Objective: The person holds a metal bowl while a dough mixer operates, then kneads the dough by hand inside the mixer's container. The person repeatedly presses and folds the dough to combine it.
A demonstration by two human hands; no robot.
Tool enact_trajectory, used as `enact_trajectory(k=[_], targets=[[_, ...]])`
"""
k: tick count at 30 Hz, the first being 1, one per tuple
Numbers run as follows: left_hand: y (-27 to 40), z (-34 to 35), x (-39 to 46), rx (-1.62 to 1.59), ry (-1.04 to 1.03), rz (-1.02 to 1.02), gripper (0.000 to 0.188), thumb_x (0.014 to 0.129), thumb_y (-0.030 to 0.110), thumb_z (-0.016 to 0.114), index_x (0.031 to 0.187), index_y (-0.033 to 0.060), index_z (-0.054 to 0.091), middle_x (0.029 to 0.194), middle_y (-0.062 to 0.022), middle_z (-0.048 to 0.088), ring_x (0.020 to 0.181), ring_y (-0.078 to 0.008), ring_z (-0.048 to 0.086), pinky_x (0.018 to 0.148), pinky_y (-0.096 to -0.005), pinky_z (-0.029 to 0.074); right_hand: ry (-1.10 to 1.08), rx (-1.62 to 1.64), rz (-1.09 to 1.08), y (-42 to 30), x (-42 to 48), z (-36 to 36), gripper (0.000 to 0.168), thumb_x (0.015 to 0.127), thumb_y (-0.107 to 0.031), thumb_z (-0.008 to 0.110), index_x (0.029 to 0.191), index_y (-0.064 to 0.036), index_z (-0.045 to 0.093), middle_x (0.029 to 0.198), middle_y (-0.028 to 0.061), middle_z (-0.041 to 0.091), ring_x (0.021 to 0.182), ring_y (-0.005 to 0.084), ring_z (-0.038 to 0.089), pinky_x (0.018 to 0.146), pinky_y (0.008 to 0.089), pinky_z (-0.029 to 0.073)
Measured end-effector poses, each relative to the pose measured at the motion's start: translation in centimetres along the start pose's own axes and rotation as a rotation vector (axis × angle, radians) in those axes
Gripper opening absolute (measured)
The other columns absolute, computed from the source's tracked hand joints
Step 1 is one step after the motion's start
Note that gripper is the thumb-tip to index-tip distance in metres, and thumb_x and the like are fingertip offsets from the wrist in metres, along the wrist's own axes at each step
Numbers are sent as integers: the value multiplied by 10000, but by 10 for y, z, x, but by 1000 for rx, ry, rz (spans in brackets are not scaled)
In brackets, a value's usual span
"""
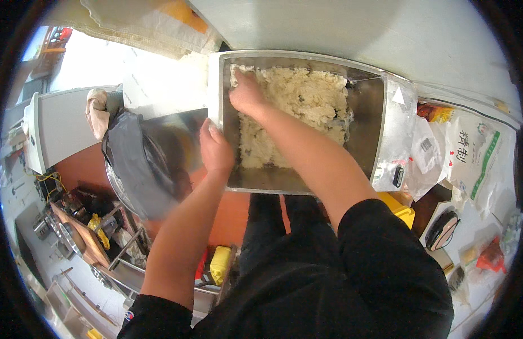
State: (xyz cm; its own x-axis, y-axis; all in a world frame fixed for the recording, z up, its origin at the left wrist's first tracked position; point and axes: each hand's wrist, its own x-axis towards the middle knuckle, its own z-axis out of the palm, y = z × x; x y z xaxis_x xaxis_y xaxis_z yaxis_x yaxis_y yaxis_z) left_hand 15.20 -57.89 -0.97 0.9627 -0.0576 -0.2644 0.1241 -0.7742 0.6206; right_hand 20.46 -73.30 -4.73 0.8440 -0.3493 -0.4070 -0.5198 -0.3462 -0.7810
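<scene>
Lumpy pale dough (304, 97) lies in a deep rectangular metal trough of what looks like a dough mixer (397, 140). My right hand (246, 93) reaches into the trough's far left corner, its fingers against the dough's edge; the fingertips are partly hidden, so its grip is unclear. Outside, at the trough's left wall, my left hand (217, 148) rests with thumb and fingers at the rim. How firmly it holds the rim cannot be told. A thin rod crosses the trough's upper right part.
Left of the trough stands a large round vessel under a dark cloth (147, 165), with a beige cloth (97, 112) beyond. White printed sacks (473, 156) lie at the right. A yellow container (220, 265) sits low near my legs. A pale wall (371, 29) rises behind the trough.
</scene>
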Motion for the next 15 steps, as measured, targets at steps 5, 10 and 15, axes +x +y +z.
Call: enact_trajectory(k=[5, 10, 15], targets=[[5, -2, -2, -31, -21, -27, 459, 978, 267, 321, 1347, 3, 391, 1334, -221, 448, 1232, -364, 433, 1020, -411, 353, -60, -102, 98, 19, 26, 14, 515, 830, -107, 481, 1340, -35, 447, 1378, 194, 444, 1251, 347, 452, 1045, 410, 360], [-4, 2, 0, -47, -15, 34, 464, 999, 294, 299, 1357, 8, 370, 1318, -214, 474, 1214, -344, 466, 1012, -380, 358, -357, -158, 240, 31, 68, 14, 471, 848, -108, 478, 1300, 23, 460, 1319, 205, 510, 1101, 345, 587, 889, 407, 481], [3, 2, -3, -33, -33, -22, 457, 997, 287, 297, 1363, 24, 374, 1315, -223, 472, 1203, -346, 475, 1006, -386, 364, -226, -29, 258, 46, 65, 23, 461, 837, -124, 446, 1284, -27, 505, 1380, 191, 447, 1214, 334, 482, 987, 403, 403]])
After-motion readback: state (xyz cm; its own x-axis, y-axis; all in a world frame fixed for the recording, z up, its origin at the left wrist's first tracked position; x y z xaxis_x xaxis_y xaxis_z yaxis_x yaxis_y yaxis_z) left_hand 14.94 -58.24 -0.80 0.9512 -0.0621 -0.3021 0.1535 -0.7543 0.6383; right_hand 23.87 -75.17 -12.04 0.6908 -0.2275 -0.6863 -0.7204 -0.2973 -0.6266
